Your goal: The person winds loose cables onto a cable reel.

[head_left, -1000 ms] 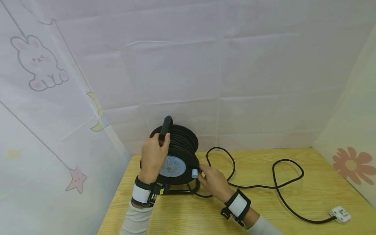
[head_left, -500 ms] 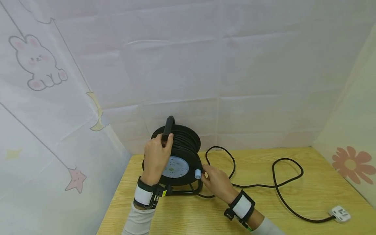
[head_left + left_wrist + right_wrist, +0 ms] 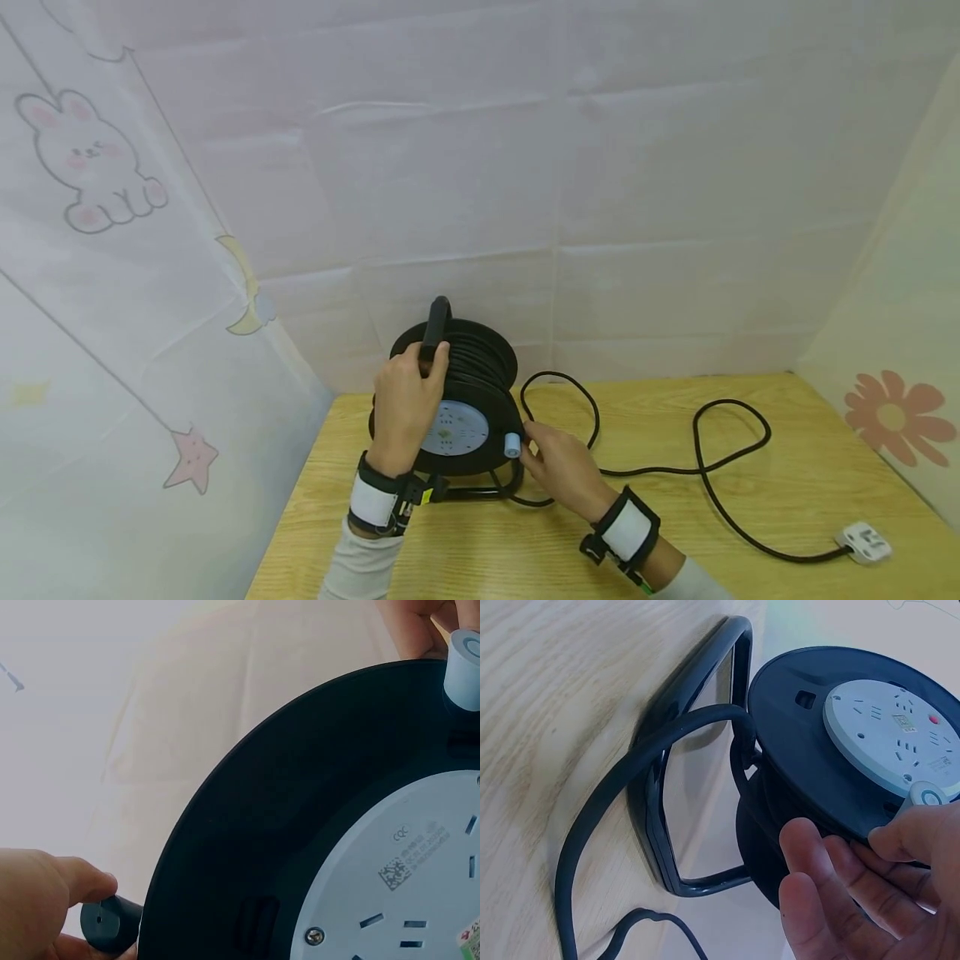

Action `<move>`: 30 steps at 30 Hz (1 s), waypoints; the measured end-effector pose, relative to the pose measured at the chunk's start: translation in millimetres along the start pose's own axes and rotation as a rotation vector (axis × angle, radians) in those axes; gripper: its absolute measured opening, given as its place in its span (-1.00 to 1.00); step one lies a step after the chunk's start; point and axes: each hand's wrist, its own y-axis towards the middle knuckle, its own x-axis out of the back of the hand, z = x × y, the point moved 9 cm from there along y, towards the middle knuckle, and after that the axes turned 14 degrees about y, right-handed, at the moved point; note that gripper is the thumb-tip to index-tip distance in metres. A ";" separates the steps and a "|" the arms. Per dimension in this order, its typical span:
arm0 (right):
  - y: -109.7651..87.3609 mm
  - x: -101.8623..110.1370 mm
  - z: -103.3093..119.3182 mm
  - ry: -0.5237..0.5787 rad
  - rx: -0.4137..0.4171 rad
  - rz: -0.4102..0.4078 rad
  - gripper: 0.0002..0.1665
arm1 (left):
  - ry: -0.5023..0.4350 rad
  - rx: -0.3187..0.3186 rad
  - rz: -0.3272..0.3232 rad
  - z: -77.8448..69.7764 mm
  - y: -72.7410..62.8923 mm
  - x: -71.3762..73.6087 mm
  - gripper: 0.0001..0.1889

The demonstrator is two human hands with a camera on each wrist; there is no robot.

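A black cable reel stands upright on its tube frame, with dark cable wound between its two discs. On its front disc are a pale blue socket panel and a small blue knob. My left hand grips the near end of the black handle on top; thumb and fingers wrap it in the left wrist view. Beside the knob, my right hand pinches the front disc's rim, its thumb on the face and some fingers behind the edge. Two fingers hang loosely curled in the right wrist view.
Loose cable leaves the reel low on the right and loops across the wooden table. It ends in a white plug at the front right. A pale sheet wall rises close behind the reel.
The reel has shifted slightly to the right on the table, both hands moving along with it. Their holds look the same. The plug and the far cable loop stay in place.
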 end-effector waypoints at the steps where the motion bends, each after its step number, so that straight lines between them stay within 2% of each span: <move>1: -0.3 0.6 -0.4 -0.003 -0.003 0.001 -0.89 | 0.004 0.001 0.003 -0.5 -0.2 -0.4 -0.61; 8: -3.0 5.2 -1.5 0.001 0.005 0.003 -0.89 | 0.006 -0.004 0.006 -5.5 -1.5 -2.4 -0.60; 17: -7.6 8.3 -9.7 0.004 -0.037 0.015 -0.88 | -0.007 -0.015 0.009 -12.1 -4.1 -4.3 -0.62; 30: -11.9 14.3 -10.8 0.009 -0.038 0.013 -0.88 | -0.029 0.003 0.015 -18.3 -7.4 -5.5 -0.61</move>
